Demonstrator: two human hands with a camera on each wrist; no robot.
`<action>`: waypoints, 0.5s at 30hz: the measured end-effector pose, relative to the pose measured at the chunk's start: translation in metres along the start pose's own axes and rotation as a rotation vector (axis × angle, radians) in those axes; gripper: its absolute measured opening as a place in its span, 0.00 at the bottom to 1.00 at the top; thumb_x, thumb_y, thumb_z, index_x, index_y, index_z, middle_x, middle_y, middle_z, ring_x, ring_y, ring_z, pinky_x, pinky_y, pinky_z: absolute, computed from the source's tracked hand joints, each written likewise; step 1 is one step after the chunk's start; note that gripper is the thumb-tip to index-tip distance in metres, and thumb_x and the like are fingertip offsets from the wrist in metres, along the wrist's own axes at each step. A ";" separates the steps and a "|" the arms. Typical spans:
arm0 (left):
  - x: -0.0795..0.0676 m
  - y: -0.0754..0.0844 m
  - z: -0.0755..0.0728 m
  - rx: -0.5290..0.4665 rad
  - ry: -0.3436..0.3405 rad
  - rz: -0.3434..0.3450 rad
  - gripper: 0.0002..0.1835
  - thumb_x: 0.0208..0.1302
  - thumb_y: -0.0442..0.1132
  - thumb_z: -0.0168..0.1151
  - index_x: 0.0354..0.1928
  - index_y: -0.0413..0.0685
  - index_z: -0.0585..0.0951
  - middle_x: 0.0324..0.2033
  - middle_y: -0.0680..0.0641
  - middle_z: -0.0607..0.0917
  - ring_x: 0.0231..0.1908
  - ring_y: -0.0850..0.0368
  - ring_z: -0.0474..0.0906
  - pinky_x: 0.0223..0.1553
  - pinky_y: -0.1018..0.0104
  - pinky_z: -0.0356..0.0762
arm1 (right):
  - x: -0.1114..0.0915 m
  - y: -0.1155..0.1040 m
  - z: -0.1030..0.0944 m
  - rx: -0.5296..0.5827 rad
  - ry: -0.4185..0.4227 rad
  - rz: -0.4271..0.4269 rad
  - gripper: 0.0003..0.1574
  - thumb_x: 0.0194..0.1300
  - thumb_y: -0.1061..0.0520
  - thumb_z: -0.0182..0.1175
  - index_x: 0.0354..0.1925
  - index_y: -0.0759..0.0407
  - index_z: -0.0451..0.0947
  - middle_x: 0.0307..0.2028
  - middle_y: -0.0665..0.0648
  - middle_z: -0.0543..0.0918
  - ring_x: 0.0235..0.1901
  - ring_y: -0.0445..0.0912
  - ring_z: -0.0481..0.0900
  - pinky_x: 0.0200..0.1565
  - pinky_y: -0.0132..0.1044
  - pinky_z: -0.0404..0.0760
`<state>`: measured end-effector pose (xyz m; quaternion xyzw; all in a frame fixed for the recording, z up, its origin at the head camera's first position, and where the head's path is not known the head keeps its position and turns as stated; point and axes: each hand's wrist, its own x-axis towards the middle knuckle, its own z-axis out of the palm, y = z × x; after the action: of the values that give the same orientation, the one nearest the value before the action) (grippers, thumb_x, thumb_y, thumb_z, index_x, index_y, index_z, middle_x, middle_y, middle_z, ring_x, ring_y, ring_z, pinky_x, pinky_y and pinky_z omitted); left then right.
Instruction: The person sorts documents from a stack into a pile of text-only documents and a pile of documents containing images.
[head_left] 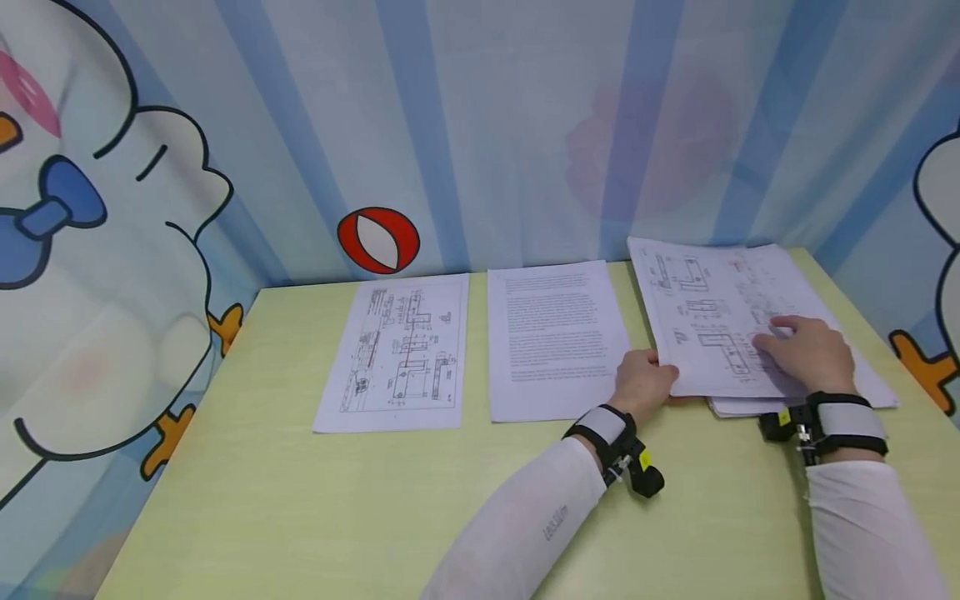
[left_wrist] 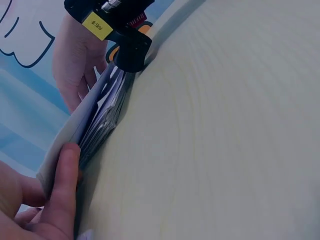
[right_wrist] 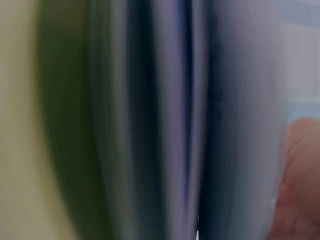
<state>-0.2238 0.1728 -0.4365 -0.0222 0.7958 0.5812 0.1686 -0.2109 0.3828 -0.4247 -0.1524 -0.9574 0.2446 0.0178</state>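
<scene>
At the table's [head_left: 300, 517] 2 o'clock, the left hand [head_left: 647, 385] pinches the upper sheets [head_left: 701, 323] at their 7 o'clock corner, above a paper pile [head_left: 742, 407]. The right hand [head_left: 813, 354] rests on the papers, fingers relaxed toward 9 o'clock. 1 text page [head_left: 551, 333] lies at 12 o'clock, 1 drawing page [head_left: 420, 342] at 10.

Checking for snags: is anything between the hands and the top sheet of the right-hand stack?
Nothing visible: the left hand grips the top sheet at its near left corner; the right hand lies over its printed face.
</scene>
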 end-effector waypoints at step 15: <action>0.000 -0.015 -0.033 -0.068 -0.052 0.192 0.14 0.62 0.31 0.54 0.49 0.40 0.80 0.37 0.43 0.87 0.32 0.62 0.80 0.36 0.68 0.78 | 0.007 -0.002 -0.007 0.320 -0.049 0.042 0.63 0.59 0.27 0.44 0.72 0.61 0.28 0.64 0.85 0.51 0.58 0.76 0.59 0.55 0.70 0.61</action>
<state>-0.2288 0.1374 -0.4411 0.0636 0.7694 0.6219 0.1317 -0.2170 0.3866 -0.4178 -0.1615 -0.9030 0.3979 0.0135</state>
